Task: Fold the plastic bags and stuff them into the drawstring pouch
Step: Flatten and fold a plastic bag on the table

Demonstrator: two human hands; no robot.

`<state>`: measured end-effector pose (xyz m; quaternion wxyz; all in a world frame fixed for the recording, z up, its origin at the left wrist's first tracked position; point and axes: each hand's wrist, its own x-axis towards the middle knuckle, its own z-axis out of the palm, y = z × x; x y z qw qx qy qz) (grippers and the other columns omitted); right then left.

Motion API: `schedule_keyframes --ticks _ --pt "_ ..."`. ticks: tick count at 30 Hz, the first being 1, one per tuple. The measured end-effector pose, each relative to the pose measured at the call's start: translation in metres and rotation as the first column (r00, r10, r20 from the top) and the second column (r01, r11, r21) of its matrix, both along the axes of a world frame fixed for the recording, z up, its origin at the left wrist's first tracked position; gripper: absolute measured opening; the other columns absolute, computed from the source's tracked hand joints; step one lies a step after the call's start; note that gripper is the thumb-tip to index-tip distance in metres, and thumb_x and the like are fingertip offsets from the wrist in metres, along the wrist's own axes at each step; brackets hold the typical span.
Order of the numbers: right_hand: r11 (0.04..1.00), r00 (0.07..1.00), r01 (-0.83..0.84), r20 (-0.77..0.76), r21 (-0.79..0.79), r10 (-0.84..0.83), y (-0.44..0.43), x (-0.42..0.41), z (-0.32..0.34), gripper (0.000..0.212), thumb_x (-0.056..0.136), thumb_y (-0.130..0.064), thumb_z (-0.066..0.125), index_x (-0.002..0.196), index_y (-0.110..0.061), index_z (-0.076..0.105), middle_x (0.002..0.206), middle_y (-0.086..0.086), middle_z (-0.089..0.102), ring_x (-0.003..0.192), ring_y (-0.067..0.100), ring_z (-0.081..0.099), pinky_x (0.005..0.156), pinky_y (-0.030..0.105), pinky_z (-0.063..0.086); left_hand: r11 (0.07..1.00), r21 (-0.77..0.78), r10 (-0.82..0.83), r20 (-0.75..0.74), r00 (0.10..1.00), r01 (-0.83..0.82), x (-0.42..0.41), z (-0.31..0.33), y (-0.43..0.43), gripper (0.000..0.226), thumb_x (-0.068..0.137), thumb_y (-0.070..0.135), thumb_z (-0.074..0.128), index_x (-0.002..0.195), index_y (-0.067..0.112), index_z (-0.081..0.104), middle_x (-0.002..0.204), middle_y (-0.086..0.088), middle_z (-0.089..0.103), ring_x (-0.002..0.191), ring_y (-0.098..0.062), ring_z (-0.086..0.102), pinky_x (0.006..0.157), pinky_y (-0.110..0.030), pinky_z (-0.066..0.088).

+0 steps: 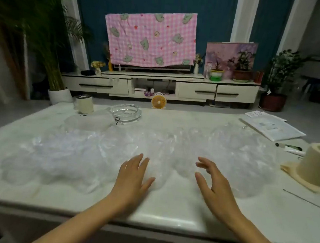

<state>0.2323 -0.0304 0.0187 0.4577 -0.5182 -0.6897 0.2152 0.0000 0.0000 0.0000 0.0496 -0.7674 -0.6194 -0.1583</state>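
Barely started tbh: left hand (132,176) & right hand (215,185) spread, holding nothing, plastic bags (66,158) unfolded just beyond them, drawstring pouch (90,121) further past the left one.

This is looking like a home living room. A pink checked cloth with bear prints (152,38) is hanging over a flat screen (159,66) on a long low white cabinet with drawers (196,90). A tall green palm in a white pot (45,41) is standing beside it, and a clear glass ashtray (126,112) is sitting on a glossy white coffee table (167,212).
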Motion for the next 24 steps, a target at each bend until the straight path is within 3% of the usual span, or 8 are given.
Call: schedule_keyframes --ticks 4,8,11,14,16,18,20,24 --pt "0.999 0.993 -0.044 0.109 -0.008 0.045 -0.032 0.000 -0.009 0.033 0.096 -0.019 0.049 0.116 -0.043 0.039 0.117 -0.022 0.049 0.115 0.002 0.046 0.098 0.030 0.044 0.990 0.030 0.136 0.113 0.984 -0.140 -0.005 0.001 -0.019 0.053 0.101 0.042 0.024 0.148 0.016 0.021 0.150 -0.002 0.030 0.135 -0.017 0.031 0.108 -0.026 0.023" --pt "0.996 0.967 -0.087 0.242 0.018 0.080 -0.044 0.001 -0.003 0.033 0.097 -0.023 0.047 0.127 -0.035 0.041 0.121 -0.023 0.042 0.115 -0.004 0.039 0.097 0.007 0.029 0.975 0.112 0.141 0.366 0.920 -0.194 -0.003 0.013 -0.018 0.045 0.102 0.031 0.031 0.142 0.010 0.036 0.142 -0.006 0.043 0.128 -0.022 0.039 0.104 -0.027 0.025" --pt "0.997 0.968 -0.071 0.245 0.029 0.062 -0.051 0.004 0.005 0.032 0.097 -0.023 0.047 0.125 -0.037 0.041 0.119 -0.024 0.043 0.111 -0.008 0.038 0.088 -0.004 0.022 0.912 0.338 0.056 0.456 0.888 -0.230 -0.002 0.028 -0.015 0.044 0.097 0.027 0.046 0.132 0.001 0.049 0.131 -0.016 0.055 0.121 -0.030 0.051 0.101 -0.038 0.036" --pt "0.998 0.996 -0.059 0.062 -0.010 0.059 -0.051 0.004 0.021 0.024 0.096 -0.022 0.051 0.113 -0.038 0.045 0.116 -0.021 0.051 0.103 -0.008 0.047 0.082 0.001 0.033 0.720 0.692 -0.169 0.253 0.953 -0.056 0.003 0.047 -0.025 0.034 0.091 0.019 0.048 0.119 0.000 0.057 0.109 -0.018 0.067 0.103 -0.024 0.056 0.086 -0.034 0.045" --pt "0.994 0.980 -0.066 -0.192 -0.088 0.048 -0.050 0.005 0.033 0.017 0.095 -0.024 0.053 0.107 -0.036 0.051 0.114 -0.013 0.059 0.104 -0.002 0.054 0.083 0.009 0.041 0.596 0.784 -0.320 0.037 0.947 0.171 0.017 0.051 -0.041 0.026 0.093 0.007 0.045 0.117 0.003 0.054 0.104 -0.017 0.068 0.099 -0.021 0.055 0.081 -0.029 0.044" --pt "0.964 0.908 -0.135 -0.418 -0.231 0.027 -0.050 0.008 0.040 0.015 0.092 -0.033 0.053 0.107 -0.031 0.053 0.112 -0.003 0.063 0.103 0.009 0.060 0.085 0.022 0.049 0.557 0.733 -0.407 -0.168 0.898 0.390 0.036 0.045 -0.059 0.025 0.093 0.003 0.042 0.117 0.005 0.051 0.107 -0.014 0.067 0.095 -0.021 0.058 0.075 -0.028 0.048" --pt "0.890 0.845 -0.245 -0.535 -0.385 0.001 -0.051 0.013 0.039 0.039 0.083 -0.049 0.054 0.113 -0.025 0.051 0.112 0.002 0.063 0.101 0.016 0.063 0.084 0.033 0.054 0.571 0.625 -0.486 -0.266 0.832 0.533 0.057 0.032 -0.074 0.030 0.086 0.005 0.046 0.115 0.007 0.050 0.113 -0.009 0.058 0.088 -0.020 0.060 0.065 -0.027 0.049" --pt "0.780 0.879 -0.280 -0.477 -0.559 -0.026 -0.052 0.012 0.027 0.065 0.076 -0.050 0.064 0.130 -0.025 0.038 0.123 0.004 0.053 0.105 0.020 0.060 0.072 0.024 0.055 0.613 0.428 -0.605 -0.285 0.743 0.664 0.091 0.008 -0.086 0.030 0.082 0.012 0.045 0.112 0.011 0.048 0.103 -0.003 0.066 0.079 -0.015 0.061 0.057 -0.021 0.041"
